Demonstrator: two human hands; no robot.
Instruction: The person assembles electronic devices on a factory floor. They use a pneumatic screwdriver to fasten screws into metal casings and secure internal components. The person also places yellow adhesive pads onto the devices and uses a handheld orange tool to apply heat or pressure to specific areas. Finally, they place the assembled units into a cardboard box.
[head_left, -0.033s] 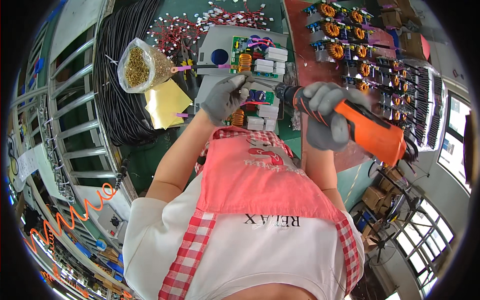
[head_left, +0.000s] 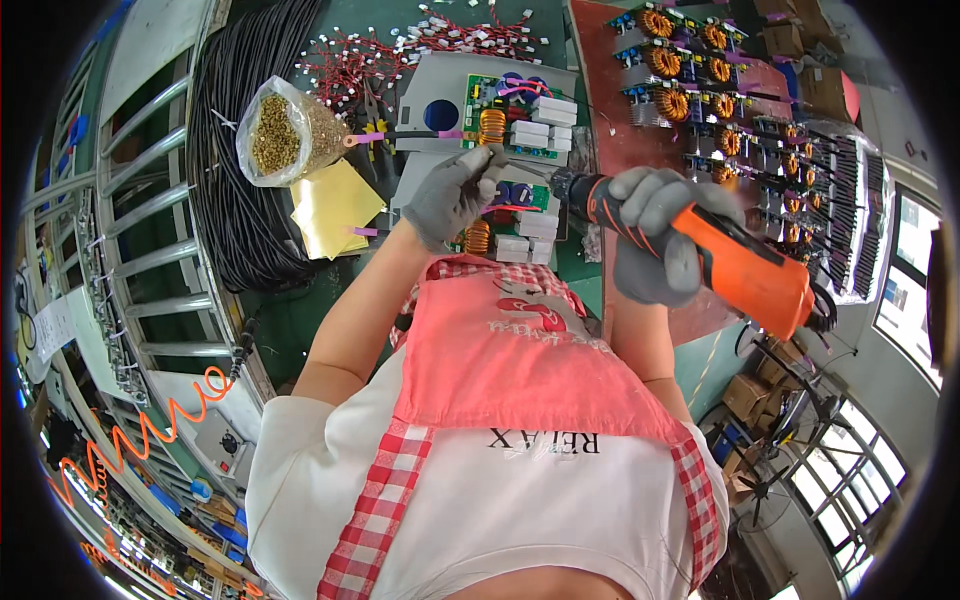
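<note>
My right hand (head_left: 660,235), in a grey glove, is wrapped round an orange and black electric screwdriver (head_left: 750,270). Its thin bit points left, toward the fingertips of my other hand. My left hand (head_left: 450,200), gloved too, is closed in a pinch over the nearer circuit board (head_left: 540,222); whatever its fingers hold is too small to make out. That board carries blue capacitors, white blocks and a copper coil, and lies on a grey metal plate (head_left: 405,180). Just beyond it is a similar green board (head_left: 482,90) on another grey plate.
On the left stand a clear bag of small brass-coloured parts (head_left: 275,135), yellow sheets (head_left: 335,205) and a black cable coil (head_left: 230,160). Red wires with white connectors (head_left: 350,65) lie at the back. Several finished-looking boards (head_left: 670,100) fill the red surface at right.
The electric screwdriver and my right hand have shifted very slightly toward me. My left hand stays almost in place.
</note>
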